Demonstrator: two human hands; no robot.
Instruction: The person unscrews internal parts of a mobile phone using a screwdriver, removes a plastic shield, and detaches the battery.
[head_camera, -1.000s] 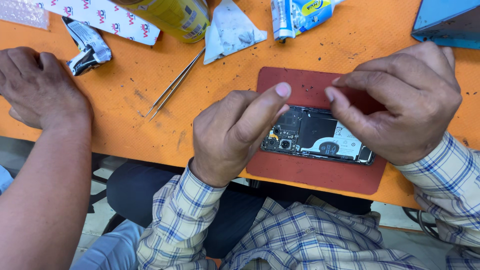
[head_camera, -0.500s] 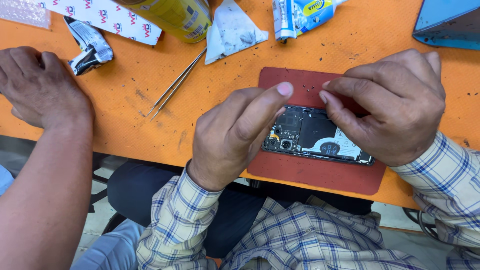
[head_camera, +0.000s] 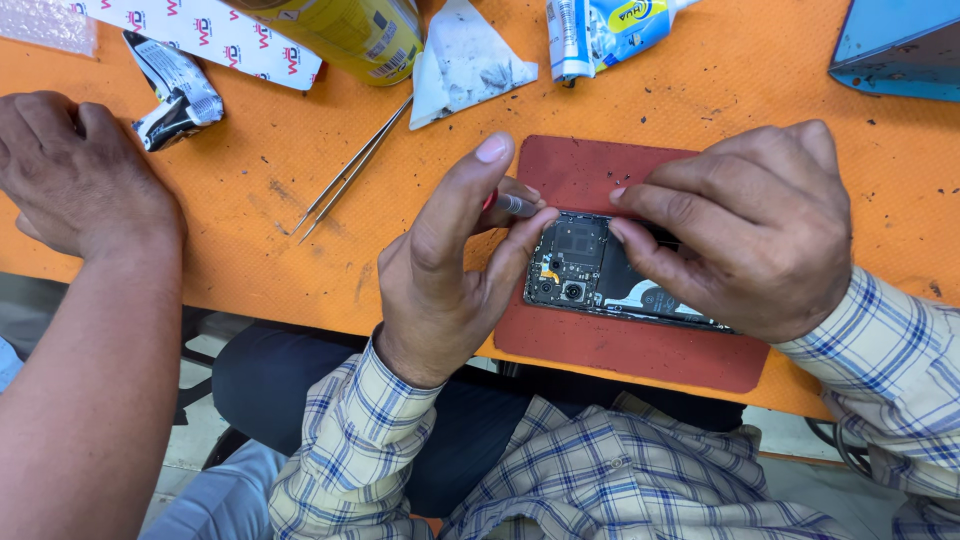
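Phone (head_camera: 590, 265) under right hand (head_camera: 745, 225), screwdriver (head_camera: 512, 205) in left grip (head_camera: 455, 270)

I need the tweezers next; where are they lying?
In the head view the tweezers lie on the orange table, left of the left hand, below the yellow can.

The right hand (head_camera: 745, 225) covers the far end of the opened phone (head_camera: 590, 265), so only the camera end and part of the board show beside its fingers. The left hand (head_camera: 455, 270) hides most of a small tool (head_camera: 512, 205); only a grey shank with a trace of red shows between thumb and fingers, and its tip cannot be made out. Above the left hand, the yellow can (head_camera: 340, 35) and the glue tube (head_camera: 600, 30) are cut off by the top edge. Up and right of the right hand, the blue tray (head_camera: 900, 50) runs out at the corner. Specks on the red mat (head_camera: 620, 350) are too small to identify.
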